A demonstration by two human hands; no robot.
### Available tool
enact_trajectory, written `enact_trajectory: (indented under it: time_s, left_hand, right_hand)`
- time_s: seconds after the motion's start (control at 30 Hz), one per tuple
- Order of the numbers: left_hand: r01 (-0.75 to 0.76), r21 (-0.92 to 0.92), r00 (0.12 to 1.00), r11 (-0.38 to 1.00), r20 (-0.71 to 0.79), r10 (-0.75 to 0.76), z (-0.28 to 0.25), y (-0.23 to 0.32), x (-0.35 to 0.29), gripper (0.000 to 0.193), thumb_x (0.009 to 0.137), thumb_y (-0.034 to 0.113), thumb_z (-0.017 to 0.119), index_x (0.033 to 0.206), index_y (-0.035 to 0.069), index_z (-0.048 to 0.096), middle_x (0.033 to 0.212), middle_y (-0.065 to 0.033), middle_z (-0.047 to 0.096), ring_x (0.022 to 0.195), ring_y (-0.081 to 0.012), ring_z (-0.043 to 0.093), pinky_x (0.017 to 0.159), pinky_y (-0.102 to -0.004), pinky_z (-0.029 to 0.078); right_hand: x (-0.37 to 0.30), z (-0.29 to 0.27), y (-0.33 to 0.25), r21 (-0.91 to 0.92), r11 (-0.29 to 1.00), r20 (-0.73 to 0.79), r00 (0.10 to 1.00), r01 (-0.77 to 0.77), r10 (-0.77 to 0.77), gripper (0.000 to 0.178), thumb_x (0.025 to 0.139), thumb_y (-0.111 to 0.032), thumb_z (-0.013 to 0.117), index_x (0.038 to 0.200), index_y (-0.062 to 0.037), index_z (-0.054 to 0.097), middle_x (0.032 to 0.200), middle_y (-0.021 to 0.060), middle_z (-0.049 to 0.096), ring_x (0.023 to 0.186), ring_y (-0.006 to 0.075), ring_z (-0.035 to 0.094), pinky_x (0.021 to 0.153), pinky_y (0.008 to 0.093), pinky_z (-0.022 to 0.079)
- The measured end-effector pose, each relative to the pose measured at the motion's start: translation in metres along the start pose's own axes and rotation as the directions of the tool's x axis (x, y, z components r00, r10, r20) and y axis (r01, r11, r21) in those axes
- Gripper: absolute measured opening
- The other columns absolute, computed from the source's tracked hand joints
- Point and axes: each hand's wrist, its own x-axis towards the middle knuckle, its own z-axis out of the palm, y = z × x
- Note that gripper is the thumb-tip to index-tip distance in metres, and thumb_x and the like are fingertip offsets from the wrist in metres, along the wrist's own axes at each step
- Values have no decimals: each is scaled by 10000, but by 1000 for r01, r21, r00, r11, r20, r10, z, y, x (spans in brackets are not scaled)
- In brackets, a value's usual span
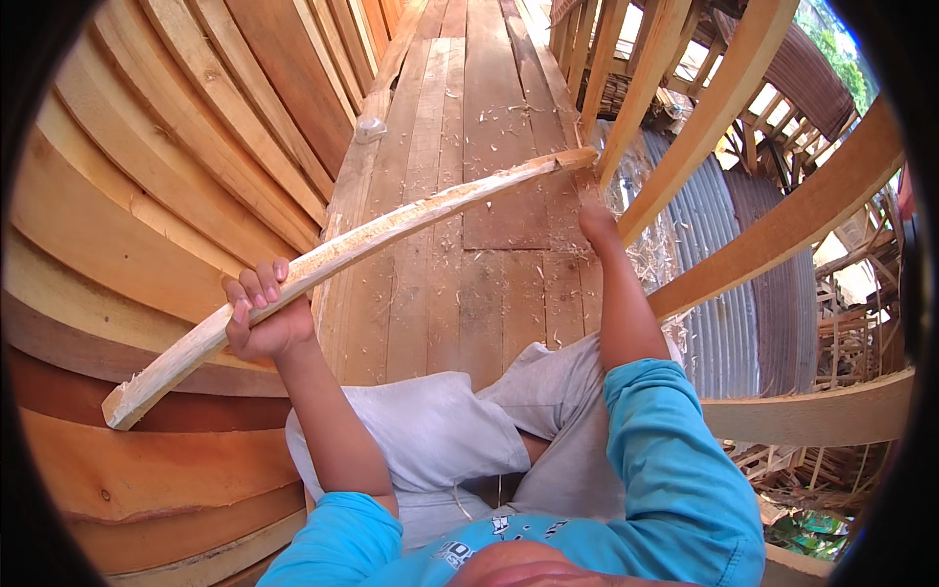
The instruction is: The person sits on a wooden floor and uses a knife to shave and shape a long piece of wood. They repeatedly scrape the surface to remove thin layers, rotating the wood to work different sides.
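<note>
A long, slightly curved wooden pole (421, 225), pale and roughly hewn, stretches slantwise in front of me from the lower left up to the far right. My left hand (266, 313) is wrapped round it nearer its close end. The close end (122, 409) is cut square and juts past that hand over the planks on the left. Just below the far end is my right hand (599, 225), seen from the back and looking closed. Its fingers are hidden, and I cannot make out what they hold; a gap shows between this hand and the pole.
Plank flooring (421, 303) runs ahead of me, strewn with wood shavings. Curved planks (156, 196) wall the left side. Upright timber ribs (714, 117) stand on the right, with corrugated metal sheets (729, 284) beyond. A small clear plastic item (371, 130) lies at the far left of the floor.
</note>
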Motion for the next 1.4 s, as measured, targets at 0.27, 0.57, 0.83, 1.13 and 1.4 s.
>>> enact_trajectory:
  time_s: [0.27,0.57,0.83,1.13,1.4]
  left_hand:
    - [6,1,997,1000,-78,-6,12,30,-4,99,706,184,613,668,160,525,629,32,500,650,-122,498,791,-312,402]
    - [-29,1,990,1000,-141,29,14,25,-4,111,699,199,617,675,167,513,622,29,485,639,-123,486,767,-316,394]
    - [-66,-3,997,998,-50,65,52,22,-13,108,709,202,615,700,168,513,603,32,449,609,-117,454,739,-310,392]
    - [-71,-27,996,997,-46,70,44,35,-11,104,718,191,629,704,160,531,631,36,449,629,-107,442,729,-296,392]
    - [-113,-4,994,994,10,113,32,35,-6,121,751,211,626,737,159,518,649,35,440,629,-104,427,721,-304,385]
  right_hand:
    - [-17,-45,-141,414,820,279,913,-394,298,522,938,-352,338,1012,78,625,995,271,627,965,388,604,866,450,446]
    - [-40,-87,-153,350,866,279,923,-356,266,645,975,-434,318,817,107,633,725,209,641,657,307,637,682,431,483]
    - [-51,-107,-176,428,768,411,859,-476,304,716,966,-529,317,1099,107,618,1067,275,638,1029,372,616,923,446,443]
    - [-64,-100,-188,736,343,539,811,-584,226,570,845,-583,651,789,-30,528,500,-56,295,393,86,268,393,286,188]
    - [-61,-96,-194,759,240,568,795,-606,213,492,877,-507,644,814,-38,509,515,-54,302,393,90,274,390,291,191]
